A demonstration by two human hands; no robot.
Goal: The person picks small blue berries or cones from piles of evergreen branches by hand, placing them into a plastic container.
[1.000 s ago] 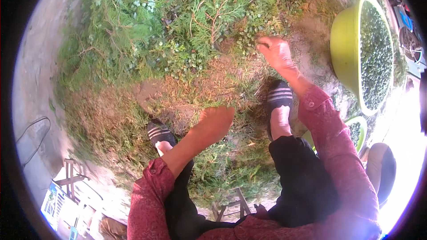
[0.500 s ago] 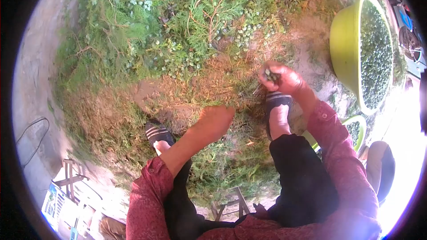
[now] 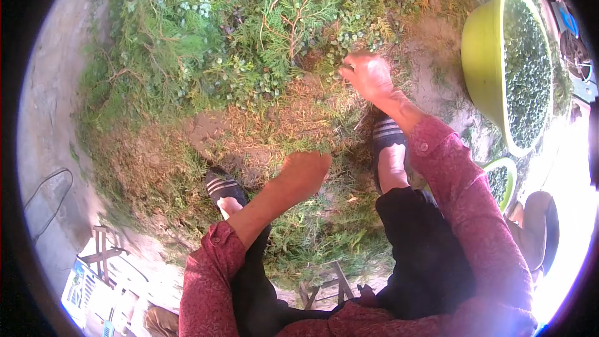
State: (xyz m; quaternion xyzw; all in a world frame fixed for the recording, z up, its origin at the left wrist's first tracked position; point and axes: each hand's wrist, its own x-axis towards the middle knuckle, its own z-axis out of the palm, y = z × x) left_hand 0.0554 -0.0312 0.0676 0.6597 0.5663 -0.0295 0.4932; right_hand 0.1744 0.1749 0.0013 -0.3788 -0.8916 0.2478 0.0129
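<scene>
My right hand is over the near right edge of the heap of evergreen cuttings, close to some small green cones. Its fingers are curled and its palm is turned away; the green cones seen in it a moment ago are now hidden. My left hand is closed, low over the ground between my feet. The back of the hand faces up, so whatever its fingers hold is hidden. Scale-like green sprays and clusters of pale green cones make up the heap.
A large yellow-green tub full of small green cones stands at the right. Below it is a smaller green-rimmed container. Brown litter covers the ground before my feet. A cable lies at left, and another person's leg shows at right.
My right hand has moved forward and left, from above my right shoe to the edge of the heap, and turned its palm out of sight. The left hand has barely moved.
</scene>
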